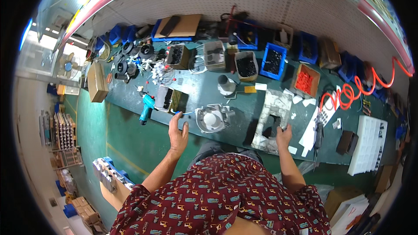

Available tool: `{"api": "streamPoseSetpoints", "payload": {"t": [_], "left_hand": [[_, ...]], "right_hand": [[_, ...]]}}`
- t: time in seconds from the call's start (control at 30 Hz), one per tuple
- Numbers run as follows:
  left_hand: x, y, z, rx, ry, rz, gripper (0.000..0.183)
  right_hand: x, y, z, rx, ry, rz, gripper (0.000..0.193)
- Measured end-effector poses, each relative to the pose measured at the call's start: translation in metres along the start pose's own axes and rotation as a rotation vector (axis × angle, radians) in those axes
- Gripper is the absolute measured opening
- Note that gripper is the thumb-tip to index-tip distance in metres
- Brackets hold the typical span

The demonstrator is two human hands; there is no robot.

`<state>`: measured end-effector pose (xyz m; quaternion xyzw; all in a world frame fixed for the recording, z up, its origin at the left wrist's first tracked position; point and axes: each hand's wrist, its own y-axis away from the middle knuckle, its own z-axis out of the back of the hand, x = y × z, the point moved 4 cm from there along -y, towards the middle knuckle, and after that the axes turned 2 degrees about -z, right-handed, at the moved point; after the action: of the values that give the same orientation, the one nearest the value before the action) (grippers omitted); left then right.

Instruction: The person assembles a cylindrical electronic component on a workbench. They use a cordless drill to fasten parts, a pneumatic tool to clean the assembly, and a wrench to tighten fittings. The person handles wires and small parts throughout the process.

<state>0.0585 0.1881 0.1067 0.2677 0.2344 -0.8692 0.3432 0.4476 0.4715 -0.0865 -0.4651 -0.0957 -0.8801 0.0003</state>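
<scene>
My left hand (177,135) is raised at the near edge of the bench, its thumb apart from its fingers. Close to its fingertips lies a thin white tube (188,112); whether they touch it I cannot tell. Right of that hand stands a grey-white housing (212,118) with a round white part inside. My right hand (284,136) lies at the right side of a pale, mottled fixture plate (264,124), beside its dark cutout, thumb and fingers apart. A teal power screwdriver (147,109) lies left of a small box of dark parts (164,99).
Behind stand a grey-white cylindrical part (226,86), a box of red parts (305,81) and a blue bin of black parts (274,62). On the right are a coiled red hose (347,96), a hanging dark screwdriver (319,134) and a white tray (367,146). A cardboard box (97,82) sits far left.
</scene>
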Motion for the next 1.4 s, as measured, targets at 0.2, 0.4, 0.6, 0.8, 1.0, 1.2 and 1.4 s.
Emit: {"api": "streamPoseSetpoints", "payload": {"t": [0.2, 0.4, 0.6, 0.8, 1.0, 1.2, 1.4], "left_hand": [[0.068, -0.003, 0.015, -0.144, 0.206, 0.19, 0.035], [0.147, -0.024, 0.026, -0.206, 0.285, 0.293, 0.027], [0.215, -0.039, 0.041, -0.24, 0.322, 0.334, 0.028], [0.284, -0.033, 0.067, -0.278, 0.123, 0.355, 0.036], [0.337, -0.038, 0.073, -0.042, -0.254, 0.435, 0.069], [0.367, -0.041, 0.064, 0.024, -0.327, 0.462, 0.073], [0.37, -0.038, 0.066, 0.001, -0.296, 0.441, 0.066]], "right_hand": [[-0.036, -0.005, -0.002, -0.06, 0.095, -0.034, 0.056], [-0.011, 0.024, 0.005, -0.202, 0.256, 0.085, 0.06], [0.003, 0.074, 0.001, -0.262, 0.488, 0.002, 0.065], [0.016, 0.097, -0.02, -0.133, 0.634, 0.068, 0.059], [0.003, 0.093, -0.029, -0.001, 0.725, 0.124, 0.05], [0.04, 0.103, -0.051, 0.135, 0.855, 0.085, 0.044], [0.041, 0.118, -0.049, 0.15, 0.872, 0.074, 0.043]]}}
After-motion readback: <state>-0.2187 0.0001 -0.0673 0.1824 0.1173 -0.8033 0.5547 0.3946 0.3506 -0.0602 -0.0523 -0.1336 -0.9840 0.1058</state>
